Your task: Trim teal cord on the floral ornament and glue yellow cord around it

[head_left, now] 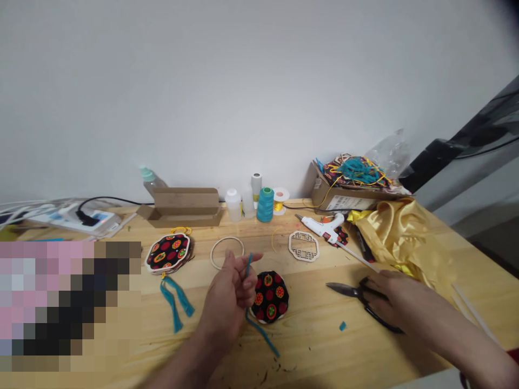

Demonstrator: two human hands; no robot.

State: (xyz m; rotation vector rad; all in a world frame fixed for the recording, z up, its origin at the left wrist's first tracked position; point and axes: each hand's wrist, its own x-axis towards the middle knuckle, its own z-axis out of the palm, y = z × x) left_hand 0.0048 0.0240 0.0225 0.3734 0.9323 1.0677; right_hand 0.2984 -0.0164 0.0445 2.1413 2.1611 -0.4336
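Note:
My left hand [230, 294] pinches a teal cord [263, 337], its short end showing above the fingers and its loose length hanging to the tabletop. Just right of that hand lies a round black fabric piece [271, 298] with red and orange flower motifs, partly covered by the fingers. My right hand [385, 302] is closed about the black handles of a pair of scissors [344, 290], whose blades point left on the table. Some of its fingers are hidden under the palm. A small teal scrap [343, 326] lies in front of the scissors.
A wooden ring [211, 254], a lattice frame [290, 248] and a white glue gun [318, 227] lie behind my hands. Tasselled fabric ornaments [168, 253] are at left. Along the wall stand an open cardboard box [186, 219], bottles and thread spools [265, 205]. Gold satin [401, 232] covers the right side.

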